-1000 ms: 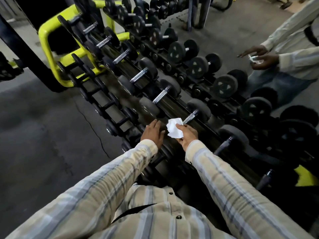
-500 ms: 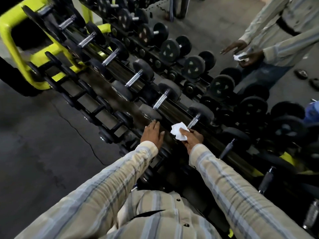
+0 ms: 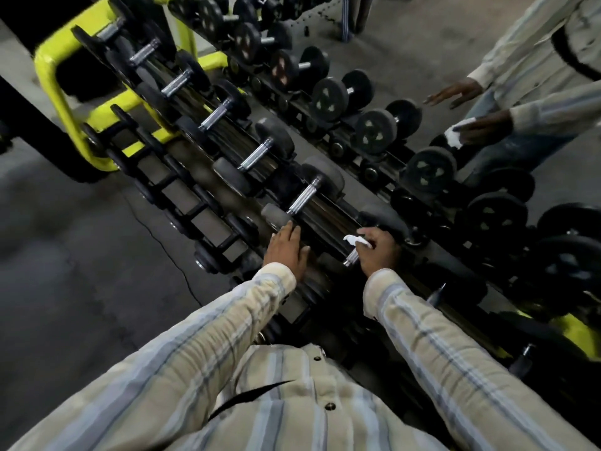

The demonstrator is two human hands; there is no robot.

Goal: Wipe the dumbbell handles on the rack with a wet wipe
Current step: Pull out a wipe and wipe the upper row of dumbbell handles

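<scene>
right hand (image 3: pixel 379 252): was off the bar with the wipe loose, now gripping the dumbbell handle (image 3: pixel 352 256)
wet wipe (image 3: pixel 357 240): was spread above my fingers, now bunched under them against the handle

No legible text, label, number or sign anywhere in view.

Wet wipe (image 3: pixel 357 240) mostly hidden — right hand (image 3: pixel 379 252) covers it.

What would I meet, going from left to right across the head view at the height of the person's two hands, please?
Dark floor → lower-tier dumbbells → left hand, resting flat on the rack → wet wipe → right hand, gripping a dumbbell handle through the wipe → black dumbbell heads.
</scene>
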